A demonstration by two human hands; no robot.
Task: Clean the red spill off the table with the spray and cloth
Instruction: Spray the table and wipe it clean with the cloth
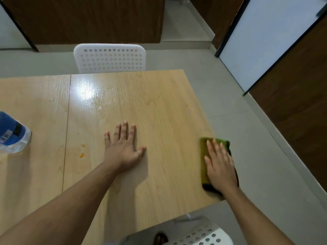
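My right hand (219,165) lies flat, fingers straight, on a folded green cloth (203,160) at the right edge of the light wooden table (159,106). My left hand (123,145) rests palm down on the table's middle, fingers spread. A few small orange-red spots (82,152) remain left of that hand, near the seam between the two table halves. A spray bottle with a blue label (12,133) stands at the far left edge, partly cut off by the frame. A wet sheen (88,92) shows on the far part of the table.
A white perforated chair (109,58) stands behind the table's far edge. Another white chair (200,236) sits below the near right corner, with a foot beside it. Grey floor lies to the right, bounded by brown panels and a white door.
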